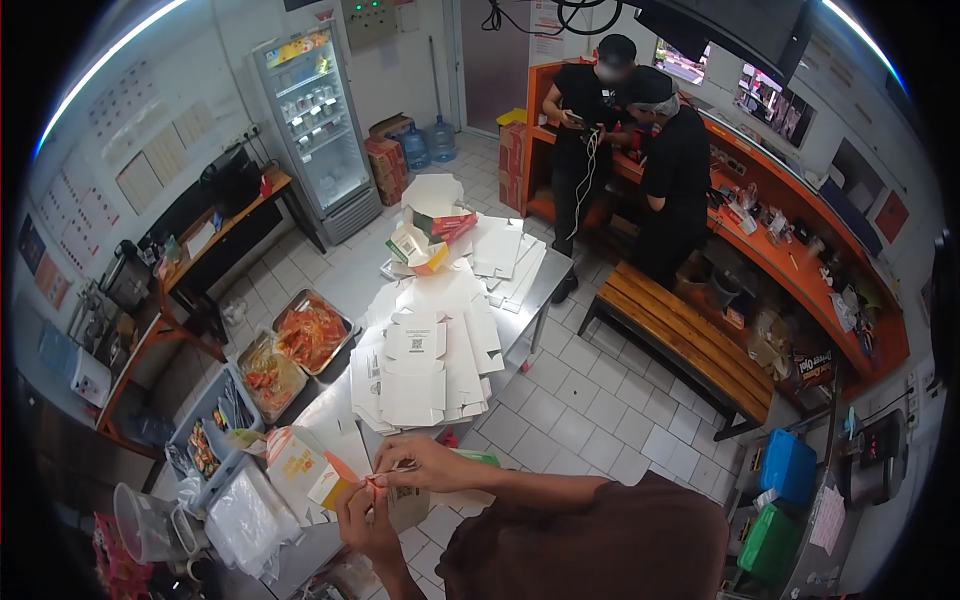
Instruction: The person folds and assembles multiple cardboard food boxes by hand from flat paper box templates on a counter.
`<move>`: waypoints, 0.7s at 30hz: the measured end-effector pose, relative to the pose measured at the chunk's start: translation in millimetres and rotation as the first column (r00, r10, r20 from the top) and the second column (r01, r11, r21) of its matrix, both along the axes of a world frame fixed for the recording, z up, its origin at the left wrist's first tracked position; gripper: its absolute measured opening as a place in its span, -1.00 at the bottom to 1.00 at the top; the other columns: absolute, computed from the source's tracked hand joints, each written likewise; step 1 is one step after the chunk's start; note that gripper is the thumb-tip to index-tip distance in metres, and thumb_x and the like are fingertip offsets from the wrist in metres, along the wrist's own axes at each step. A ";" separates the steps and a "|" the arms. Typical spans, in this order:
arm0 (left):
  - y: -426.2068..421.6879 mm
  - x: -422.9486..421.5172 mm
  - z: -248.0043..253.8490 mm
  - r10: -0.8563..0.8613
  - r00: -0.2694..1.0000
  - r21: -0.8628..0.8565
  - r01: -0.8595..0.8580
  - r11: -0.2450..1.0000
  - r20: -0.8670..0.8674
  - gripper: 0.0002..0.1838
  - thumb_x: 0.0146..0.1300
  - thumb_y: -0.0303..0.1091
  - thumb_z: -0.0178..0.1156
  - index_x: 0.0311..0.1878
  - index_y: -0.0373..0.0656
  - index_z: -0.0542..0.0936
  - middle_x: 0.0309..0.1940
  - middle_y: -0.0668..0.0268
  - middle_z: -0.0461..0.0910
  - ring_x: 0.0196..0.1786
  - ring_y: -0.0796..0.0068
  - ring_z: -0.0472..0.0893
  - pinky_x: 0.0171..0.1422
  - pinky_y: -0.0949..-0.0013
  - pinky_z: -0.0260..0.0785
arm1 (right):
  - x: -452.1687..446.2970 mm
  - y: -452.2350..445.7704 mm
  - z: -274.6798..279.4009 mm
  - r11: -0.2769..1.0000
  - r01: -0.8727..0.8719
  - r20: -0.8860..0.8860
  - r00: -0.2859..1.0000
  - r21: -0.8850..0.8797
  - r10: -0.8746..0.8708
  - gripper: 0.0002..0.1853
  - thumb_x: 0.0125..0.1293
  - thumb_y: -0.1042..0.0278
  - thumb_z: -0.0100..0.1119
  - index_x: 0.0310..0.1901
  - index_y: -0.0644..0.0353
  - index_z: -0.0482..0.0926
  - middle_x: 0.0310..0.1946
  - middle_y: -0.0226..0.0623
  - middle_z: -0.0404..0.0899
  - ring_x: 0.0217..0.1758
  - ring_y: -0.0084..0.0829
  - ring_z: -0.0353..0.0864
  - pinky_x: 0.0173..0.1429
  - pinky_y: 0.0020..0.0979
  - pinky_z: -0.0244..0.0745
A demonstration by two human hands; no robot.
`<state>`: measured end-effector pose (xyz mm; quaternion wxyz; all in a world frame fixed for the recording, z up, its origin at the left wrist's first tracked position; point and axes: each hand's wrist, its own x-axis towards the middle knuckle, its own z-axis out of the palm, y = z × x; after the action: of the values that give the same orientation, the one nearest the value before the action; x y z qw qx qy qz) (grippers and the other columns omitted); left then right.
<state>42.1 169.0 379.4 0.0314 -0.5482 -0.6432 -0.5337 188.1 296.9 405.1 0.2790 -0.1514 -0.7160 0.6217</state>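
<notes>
A partly folded paper food box (325, 487), printed orange, yellow and white, is at the near end of the steel table. My left hand (362, 515) is closed with its fingers pinching at the box's edge. From the right, my right hand (425, 465) meets it there, its fingertips pressed together on an orange-red flap. The fingers hide exactly how the flap sits. Just beyond, flat white cartons (415, 365) lie in overlapping stacks on the table. Another folded box (420, 250) with red and yellow sides rests on the far stack.
Left of the stacks stand a metal tray of reddish food (315, 335), a tub (268, 378) and a blue-grey crate with packets (215, 430). Clear plastic bags (250, 515) lie nearby. A wooden bench (680, 345) is at the right. Two people (675, 160) stand by the orange counter (770, 240).
</notes>
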 end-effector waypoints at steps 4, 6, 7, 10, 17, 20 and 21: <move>-0.3 6.9 6.2 0.068 0.988 -0.039 -0.064 0.997 0.141 -0.83 0.22 -0.59 0.40 -0.13 -0.27 0.67 -0.06 0.13 0.64 -0.11 0.29 0.71 -0.25 0.33 0.60 | 1.5 -2.4 6.3 1.000 -0.013 0.008 1.000 0.013 0.012 -0.74 0.44 0.19 0.30 -0.03 0.20 0.74 -0.05 -0.29 0.62 0.03 -0.34 0.65 0.13 -0.29 0.53; 0.9 8.3 9.5 0.120 0.964 -0.069 -0.107 0.992 0.236 -0.85 0.25 -0.59 0.37 -0.12 -0.28 0.67 -0.02 0.12 0.63 -0.09 0.31 0.70 -0.24 0.34 0.60 | 4.4 -0.7 8.0 0.998 -0.028 0.034 0.999 0.062 0.026 -0.72 0.41 0.19 0.33 -0.02 0.21 0.73 -0.05 -0.28 0.63 0.03 -0.28 0.65 0.13 -0.26 0.53; 3.3 10.1 10.4 0.107 0.960 -0.068 -0.092 0.993 0.258 -0.83 0.26 -0.58 0.36 -0.09 -0.27 0.68 0.01 0.12 0.62 -0.07 0.31 0.70 -0.23 0.35 0.60 | 5.4 0.6 8.6 0.992 -0.044 0.054 0.998 0.116 0.038 -0.71 0.38 0.18 0.34 -0.02 0.21 0.72 -0.05 -0.27 0.63 0.03 -0.24 0.65 0.13 -0.24 0.53; 8.7 5.2 11.8 0.022 0.978 -0.086 -0.004 0.996 0.209 -0.75 0.27 -0.57 0.34 0.02 -0.25 0.68 0.12 0.12 0.60 -0.03 0.31 0.69 -0.19 0.38 0.60 | 4.9 4.4 12.0 0.954 -0.022 0.105 0.994 0.300 -0.010 -0.75 0.30 0.23 0.37 -0.13 0.23 0.66 -0.13 -0.26 0.61 -0.04 -0.18 0.63 0.07 -0.22 0.54; 3.5 5.0 50.6 -0.176 0.955 -0.109 0.207 0.972 0.239 -0.65 0.30 -0.58 0.28 0.16 -0.31 0.60 0.13 0.15 0.61 0.03 0.33 0.67 -0.08 0.33 0.59 | -6.7 12.0 21.0 0.756 0.227 -0.077 0.970 0.614 -0.230 -0.76 0.21 0.43 0.36 -0.42 0.21 0.42 -0.40 -0.23 0.38 -0.27 -0.16 0.50 -0.17 -0.19 0.48; -8.1 -21.3 16.3 -0.015 0.877 -0.135 0.091 0.987 0.480 -0.72 0.42 -0.51 0.22 0.13 -0.38 0.55 0.01 0.12 0.64 0.01 0.36 0.67 -0.06 0.31 0.59 | -3.6 22.1 18.4 0.833 0.376 -0.157 0.926 0.406 -0.342 -0.76 0.25 0.40 0.33 -0.43 0.18 0.42 -0.39 -0.22 0.40 -0.25 -0.11 0.49 -0.19 -0.22 0.45; -9.7 -24.7 15.8 0.066 0.817 -0.167 0.038 0.985 0.573 -0.74 0.46 -0.47 0.20 0.12 -0.40 0.53 -0.03 0.11 0.65 -0.01 0.37 0.68 -0.04 0.31 0.59 | -6.4 20.0 16.9 0.780 0.447 -0.164 0.893 0.438 -0.420 -0.78 0.27 0.36 0.33 -0.41 0.18 0.46 -0.39 -0.23 0.41 -0.25 -0.12 0.48 -0.18 -0.21 0.44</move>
<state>17.4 159.3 395.2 -0.2075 -0.3570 -0.6697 -0.6172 181.7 316.9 422.0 0.4626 -0.2228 -0.7812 0.3550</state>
